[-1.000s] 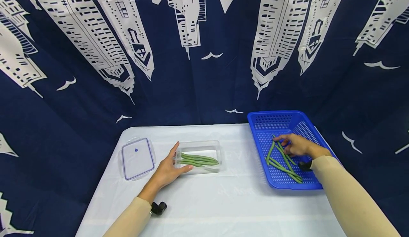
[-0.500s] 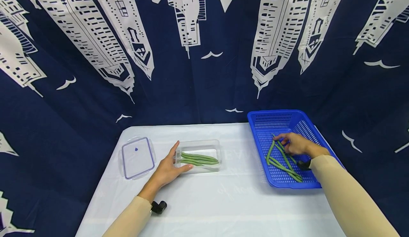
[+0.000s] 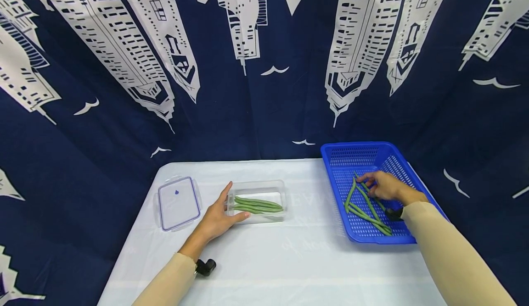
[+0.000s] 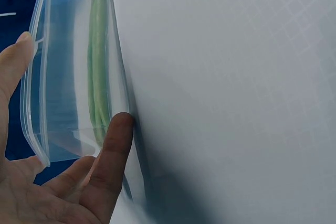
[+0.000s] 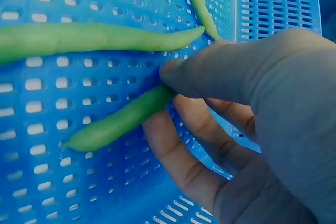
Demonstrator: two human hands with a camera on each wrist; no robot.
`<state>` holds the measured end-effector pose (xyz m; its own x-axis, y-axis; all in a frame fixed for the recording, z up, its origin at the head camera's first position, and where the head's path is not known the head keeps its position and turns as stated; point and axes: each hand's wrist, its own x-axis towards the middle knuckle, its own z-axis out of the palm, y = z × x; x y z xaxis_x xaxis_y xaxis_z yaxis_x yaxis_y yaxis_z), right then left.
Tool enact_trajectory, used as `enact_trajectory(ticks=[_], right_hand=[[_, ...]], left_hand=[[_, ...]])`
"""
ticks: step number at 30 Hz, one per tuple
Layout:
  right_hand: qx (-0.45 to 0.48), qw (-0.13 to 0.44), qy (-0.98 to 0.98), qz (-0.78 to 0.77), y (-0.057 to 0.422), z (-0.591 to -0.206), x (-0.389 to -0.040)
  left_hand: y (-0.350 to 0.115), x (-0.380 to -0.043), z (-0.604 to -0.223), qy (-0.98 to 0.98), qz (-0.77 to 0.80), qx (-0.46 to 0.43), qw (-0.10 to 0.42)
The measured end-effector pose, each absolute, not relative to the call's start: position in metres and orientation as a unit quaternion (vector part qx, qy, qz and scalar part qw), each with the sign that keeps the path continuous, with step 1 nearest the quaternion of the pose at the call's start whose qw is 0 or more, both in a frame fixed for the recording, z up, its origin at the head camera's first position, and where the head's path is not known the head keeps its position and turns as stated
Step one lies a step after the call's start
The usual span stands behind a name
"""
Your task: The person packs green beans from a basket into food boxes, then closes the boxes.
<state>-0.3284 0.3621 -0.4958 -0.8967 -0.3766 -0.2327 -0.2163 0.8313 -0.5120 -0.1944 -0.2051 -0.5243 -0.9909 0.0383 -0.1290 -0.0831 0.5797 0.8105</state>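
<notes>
In the head view, my left hand [image 3: 218, 220] grips the left end of a clear plastic food container [image 3: 270, 187], thumb along the near side and fingers at the far side. Several green beans [image 3: 258, 203] lie lengthwise inside it. The left wrist view shows fingers against the clear wall of the container [image 4: 58, 72]. Over at the right, my right hand [image 3: 385, 186] reaches into a blue basket [image 3: 330, 159]. Thumb and fingers pinch a green bean [image 5: 121, 123], its near end sticking out over the slotted floor. Other green beans [image 3: 369, 203] lie around the hand.
A clear lid with a blue seal [image 3: 178, 205] lies flat left of the container. All stands on a white-covered table [image 3: 289, 269]. A navy cloth with white city prints [image 3: 256, 113] hangs behind the table's far edge.
The right hand has shifted very slightly within the basket, and the bean at its fingers has moved a little. The left hand and the container have stayed in place.
</notes>
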Motion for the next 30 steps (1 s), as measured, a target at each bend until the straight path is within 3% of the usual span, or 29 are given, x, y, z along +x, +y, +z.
enact_trajectory(ticks=[30], right_hand=[[-0.201,0.053,0.940,-0.271,0.359,-0.481,-0.323]], left_hand=[[-0.205,-0.195,-0.527,0.887,0.458,-0.009,0.063]])
